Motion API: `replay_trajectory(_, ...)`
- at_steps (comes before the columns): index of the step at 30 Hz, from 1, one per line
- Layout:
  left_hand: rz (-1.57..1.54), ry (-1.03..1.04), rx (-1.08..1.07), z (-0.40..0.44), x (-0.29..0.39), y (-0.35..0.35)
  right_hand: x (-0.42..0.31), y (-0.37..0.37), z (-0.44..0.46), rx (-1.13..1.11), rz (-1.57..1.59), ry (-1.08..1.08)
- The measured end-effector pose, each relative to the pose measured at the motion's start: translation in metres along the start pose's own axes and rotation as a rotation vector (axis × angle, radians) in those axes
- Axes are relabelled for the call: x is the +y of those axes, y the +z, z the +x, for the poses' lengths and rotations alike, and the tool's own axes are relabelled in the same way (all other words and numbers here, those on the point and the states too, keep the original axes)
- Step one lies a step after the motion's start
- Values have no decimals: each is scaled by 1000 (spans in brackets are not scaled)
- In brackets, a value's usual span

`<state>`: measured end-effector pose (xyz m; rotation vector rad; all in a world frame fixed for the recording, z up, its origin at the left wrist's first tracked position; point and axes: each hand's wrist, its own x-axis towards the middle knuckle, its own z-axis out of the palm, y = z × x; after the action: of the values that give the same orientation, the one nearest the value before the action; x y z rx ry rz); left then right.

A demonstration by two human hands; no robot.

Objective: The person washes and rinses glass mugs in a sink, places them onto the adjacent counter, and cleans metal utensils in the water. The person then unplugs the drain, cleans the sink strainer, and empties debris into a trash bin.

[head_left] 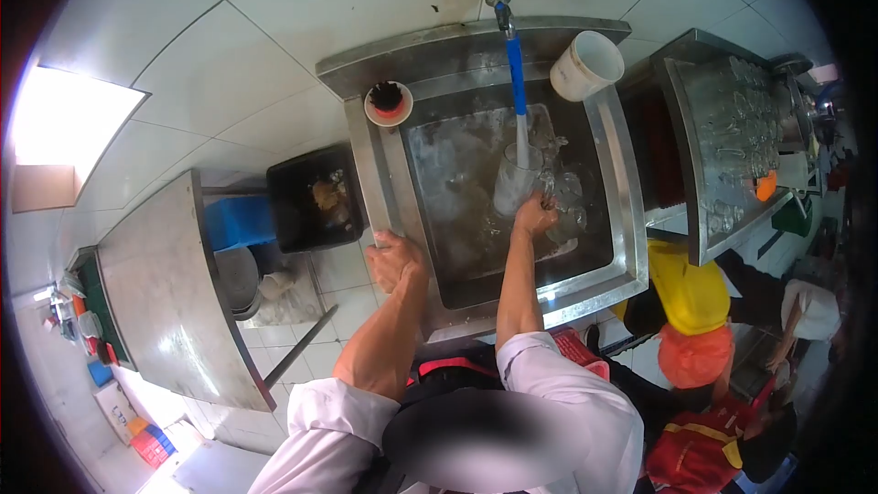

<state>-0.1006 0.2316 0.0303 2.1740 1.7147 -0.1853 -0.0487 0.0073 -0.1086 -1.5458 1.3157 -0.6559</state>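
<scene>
Below me is a metal sink [384, 192] holding cloudy water. My right hand [535, 217] is inside it, fingers closed at the side of a clear glass mug [514, 185], apparently by the handle. Water runs into the mug from a tap with a blue hose [517, 73]. More clear glassware [569, 197] lies in the water just right of this hand; its exact shapes are hard to make out. My left hand [396, 261] grips the sink's left rim with curled fingers.
A small bowl with a dark brush [388, 101] sits at the sink's back left corner, a white bucket [587, 66] at the back right. Left is a black bin [315, 201] with scraps. Rightward stand a rack of glasses [732, 137] and people in caps [695, 357].
</scene>
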Motion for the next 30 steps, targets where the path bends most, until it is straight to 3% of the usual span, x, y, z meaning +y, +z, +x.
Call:
replay_trajectory(4, 9, 2, 0, 4, -1, 4, -9, 6, -4, 46, -53, -58)
replay_trajectory(12, -19, -15, -39, 4, -2, 0, 12, -4, 8, -83, -230, -197)
replay_trajectory(15, -26, -10, -18, 4, -2, 1, 23, -15, 10, -224, -352, -216)
replay_trajectory(18, -40, -14, -35, 1, -1, -4, -9, -30, 9, -537, -363, 309)
replay_trajectory(21, -63, -10, -41, 3, 1, -6, 17, -33, 32, -753, -573, 438)
replay_trajectory(24, -51, -3, -35, 6, -4, 0, 23, -51, 39, -996, -444, 601)
replay_trajectory(30, -47, -3, -14, 10, -6, 5, -94, -50, 37, -1337, -1184, 373)
